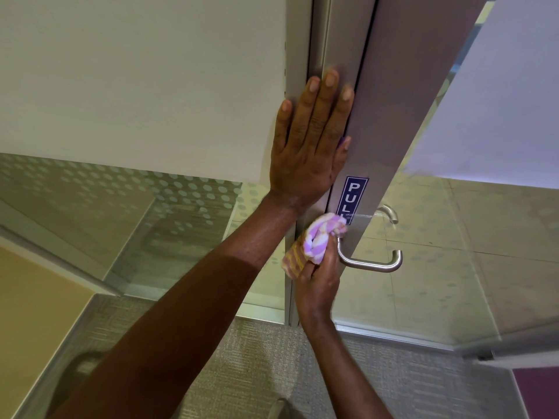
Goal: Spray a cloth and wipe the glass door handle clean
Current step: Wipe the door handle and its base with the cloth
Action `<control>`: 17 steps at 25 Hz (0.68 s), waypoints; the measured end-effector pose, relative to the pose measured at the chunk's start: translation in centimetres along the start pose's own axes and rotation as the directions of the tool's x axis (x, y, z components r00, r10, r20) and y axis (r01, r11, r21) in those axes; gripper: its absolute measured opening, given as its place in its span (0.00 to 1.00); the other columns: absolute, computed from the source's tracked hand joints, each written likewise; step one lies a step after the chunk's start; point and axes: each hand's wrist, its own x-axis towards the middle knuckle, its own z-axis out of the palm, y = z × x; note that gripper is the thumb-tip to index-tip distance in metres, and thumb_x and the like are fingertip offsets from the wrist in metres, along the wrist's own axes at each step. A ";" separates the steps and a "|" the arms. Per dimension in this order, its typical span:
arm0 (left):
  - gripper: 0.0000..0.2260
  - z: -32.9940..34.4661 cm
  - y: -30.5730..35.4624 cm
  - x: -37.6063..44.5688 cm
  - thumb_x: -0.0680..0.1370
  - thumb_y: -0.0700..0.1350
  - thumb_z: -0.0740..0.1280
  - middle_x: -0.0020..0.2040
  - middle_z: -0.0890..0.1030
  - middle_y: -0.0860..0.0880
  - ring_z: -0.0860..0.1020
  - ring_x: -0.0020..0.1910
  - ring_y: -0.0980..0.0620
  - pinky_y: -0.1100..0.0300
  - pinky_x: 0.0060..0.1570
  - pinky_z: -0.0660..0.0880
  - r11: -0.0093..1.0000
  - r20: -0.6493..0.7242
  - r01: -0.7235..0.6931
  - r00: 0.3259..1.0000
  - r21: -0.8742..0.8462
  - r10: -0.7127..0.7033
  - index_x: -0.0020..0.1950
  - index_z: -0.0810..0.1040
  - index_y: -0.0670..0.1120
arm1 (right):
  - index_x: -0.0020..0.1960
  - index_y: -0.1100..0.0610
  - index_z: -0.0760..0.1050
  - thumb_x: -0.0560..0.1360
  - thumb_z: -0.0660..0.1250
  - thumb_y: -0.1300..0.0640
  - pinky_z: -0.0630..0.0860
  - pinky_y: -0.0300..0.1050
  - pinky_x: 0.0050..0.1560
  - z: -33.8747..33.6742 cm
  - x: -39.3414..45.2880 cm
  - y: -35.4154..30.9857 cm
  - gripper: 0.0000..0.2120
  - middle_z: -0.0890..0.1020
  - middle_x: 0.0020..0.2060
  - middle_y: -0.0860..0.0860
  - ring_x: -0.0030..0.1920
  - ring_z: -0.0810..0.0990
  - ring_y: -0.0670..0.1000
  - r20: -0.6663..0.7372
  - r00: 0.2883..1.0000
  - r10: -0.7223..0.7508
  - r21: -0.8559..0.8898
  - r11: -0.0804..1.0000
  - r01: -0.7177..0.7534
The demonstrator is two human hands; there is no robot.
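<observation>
while the left hand [308, 146] lies flat, the right hand [317, 279] grips a cloth [311, 240] (hiding the sign's [354, 198] end).

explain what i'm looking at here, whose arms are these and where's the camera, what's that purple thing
There is no machine here: this is one picture from a wide-angle camera worn on a person's head, looking forward and down, so the two bare arms reaching in from below are that person's own.

The left hand lies flat and open against the metal door frame, apparently steadying the door. The right hand grips a bunched cloth, striped purple, white and orange, and presses it to the inner end of the silver door handle, where the handle meets the door.

Just above the cloth is a blue PULL sticker, its lower end covered by the cloth. To the right is the glass door, through which a second handle shows. No spray bottle is in view.
</observation>
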 end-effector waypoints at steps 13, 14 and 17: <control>0.23 0.1 -0.1 0.0 0.82 0.48 0.61 0.72 0.75 0.36 0.65 0.75 0.39 0.43 0.77 0.57 0.999 0.020 0.005 1.000 -0.035 -0.004 0.75 0.65 0.41 | 0.60 0.43 0.77 0.81 0.66 0.60 0.82 0.57 0.56 -1.2 -2.6 13.1 0.13 0.83 0.55 0.43 0.58 0.81 0.46 0.171 0.976 0.138 -0.180 0.978 -0.106; 0.23 0.1 -0.1 0.0 0.82 0.48 0.61 0.72 0.75 0.36 0.65 0.74 0.39 0.43 0.76 0.58 1.000 0.023 0.005 1.000 -0.030 -0.004 0.75 0.66 0.40 | 0.58 0.43 0.77 0.80 0.67 0.58 0.82 0.57 0.53 -1.4 -2.6 13.2 0.11 0.84 0.52 0.45 0.54 0.83 0.51 0.115 0.966 0.232 -0.142 0.966 -0.216; 0.23 -0.1 -0.2 0.0 0.82 0.48 0.62 0.72 0.75 0.35 0.66 0.74 0.39 0.41 0.75 0.60 0.999 0.026 0.021 0.999 -0.031 -0.021 0.74 0.69 0.39 | 0.53 0.46 0.79 0.80 0.66 0.60 0.82 0.52 0.51 -1.2 -1.3 12.2 0.09 0.85 0.47 0.51 0.51 0.85 0.59 0.003 0.831 0.557 0.133 0.823 -0.552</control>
